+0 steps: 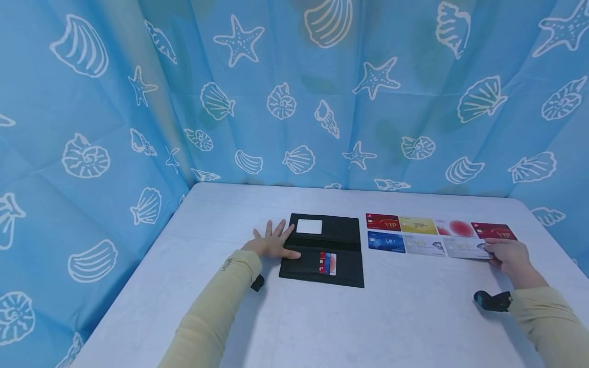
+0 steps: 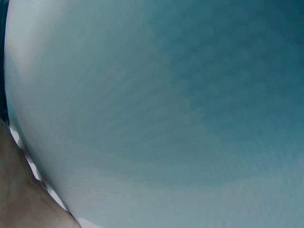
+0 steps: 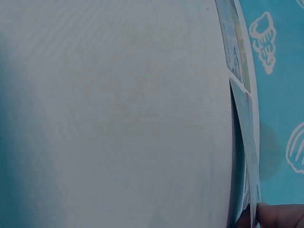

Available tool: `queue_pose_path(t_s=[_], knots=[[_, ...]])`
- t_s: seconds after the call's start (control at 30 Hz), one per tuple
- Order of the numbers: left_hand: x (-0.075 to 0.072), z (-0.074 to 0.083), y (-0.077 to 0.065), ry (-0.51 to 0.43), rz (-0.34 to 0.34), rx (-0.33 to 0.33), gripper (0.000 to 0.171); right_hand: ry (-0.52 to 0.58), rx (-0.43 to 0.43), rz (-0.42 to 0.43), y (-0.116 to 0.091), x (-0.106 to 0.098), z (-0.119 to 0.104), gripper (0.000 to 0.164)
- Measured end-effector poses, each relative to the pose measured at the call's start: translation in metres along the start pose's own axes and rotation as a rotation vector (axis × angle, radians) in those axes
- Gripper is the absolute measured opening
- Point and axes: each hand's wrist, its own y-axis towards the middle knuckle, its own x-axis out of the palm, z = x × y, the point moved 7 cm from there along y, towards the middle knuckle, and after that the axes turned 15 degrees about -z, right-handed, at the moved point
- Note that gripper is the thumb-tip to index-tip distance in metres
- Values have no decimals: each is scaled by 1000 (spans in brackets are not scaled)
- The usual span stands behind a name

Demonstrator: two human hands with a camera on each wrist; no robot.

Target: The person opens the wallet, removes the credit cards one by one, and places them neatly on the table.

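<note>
An open black wallet (image 1: 347,268) lies flat on the table. Spread over its left edge is my left hand (image 1: 272,245), fingers extended and thumb on the lower half. Red, blue and white cards (image 1: 327,263) show in the lower half's slot, and a white panel (image 1: 309,226) in the upper half. To the right, my right hand (image 1: 511,255) pinches the right end of a silver card (image 1: 465,247) in the lower row. In the right wrist view that card (image 3: 245,118) is tilted, one edge raised off the table, between thumb and finger. The left wrist view shows mostly cloth.
Beside and above the held card lie another silver card (image 1: 423,245), a blue VIP card (image 1: 385,242), two red VIP cards, a gold card (image 1: 417,225) and a white-pink card (image 1: 453,228). A shell-patterned blue curtain (image 1: 257,128) hangs behind the white table (image 1: 391,317).
</note>
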Motion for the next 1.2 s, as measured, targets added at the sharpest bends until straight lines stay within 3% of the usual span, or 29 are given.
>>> queue_pose_path(t_s=[0.3,0.6,0.9,1.2], knots=[[2,-2,7,-6,-7,-10,93,-90,-4,11,5,3,1,54],[2,-3,8,-14,4,-16,94,-253,-61,-36,-12,10,-7,68],[2,-3,7,-13,9,-14,94,-351,-59,10,-10,13,-9,62],[3,-4,10,-9,11,-16,95,-405,-77,-10,-8,15,-14,57]])
